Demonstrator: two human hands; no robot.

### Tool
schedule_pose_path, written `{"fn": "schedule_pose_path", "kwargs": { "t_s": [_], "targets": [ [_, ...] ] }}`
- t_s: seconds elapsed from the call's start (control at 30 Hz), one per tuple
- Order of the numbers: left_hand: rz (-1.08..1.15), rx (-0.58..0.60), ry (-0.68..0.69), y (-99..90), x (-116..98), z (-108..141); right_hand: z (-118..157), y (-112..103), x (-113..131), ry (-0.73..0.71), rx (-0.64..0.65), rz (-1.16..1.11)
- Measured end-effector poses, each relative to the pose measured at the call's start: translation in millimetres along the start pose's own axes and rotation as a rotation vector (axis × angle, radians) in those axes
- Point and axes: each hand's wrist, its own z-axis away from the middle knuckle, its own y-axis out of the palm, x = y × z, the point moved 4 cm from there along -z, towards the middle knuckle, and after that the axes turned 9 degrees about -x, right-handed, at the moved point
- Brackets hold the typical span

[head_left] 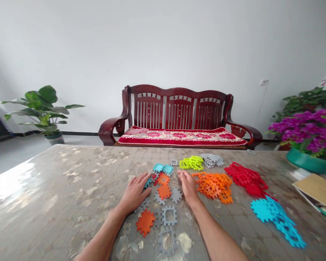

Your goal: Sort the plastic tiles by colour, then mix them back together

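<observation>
Between the left hand [136,191] and the right hand [188,186], flat, toothed orange, grey and blue pieces [164,192] lie scattered on a glossy grey-brown table [81,192]. The left fingers are outstretched over the leftmost pieces, gripping nothing visible; the right fingers are curled, whether around a piece I cannot tell. Just beside them sits an orange heap of toothed pieces [213,186]; beyond stands a dark-red wooden bench [179,113].
</observation>
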Motion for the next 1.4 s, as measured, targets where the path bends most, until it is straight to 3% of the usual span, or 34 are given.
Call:
{"fn": "schedule_pose_path", "kwargs": {
  "t_s": [0.33, 0.63, 0.87, 1.07, 1.4],
  "targets": [
    [0.008, -0.045, -0.026, 4.1, -18.9, -2.2, 3.3, -0.2, 9.0, 0.006, 0.023, 0.02],
    [0.336, -0.137, 0.016, 7.1, -9.8, -7.6, 2.6, 0.8, 12.7, 0.005, 0.04, 0.045],
    [0.555, -0.359, -0.213, -3.0, 7.9, -10.6, 3.6, 1.7, 14.8, -0.026, 0.07, 0.098],
    [0.714, -0.392, -0.451, -9.3, 19.9, -7.5, 6.5, 3.1, 15.9, -0.075, 0.107, 0.16],
    [0.846, -0.377, -0.495, -1.3, 23.2, -7.7, 13.2, 3.2, 23.5, -0.178, 0.137, 0.228]
  ]
}}
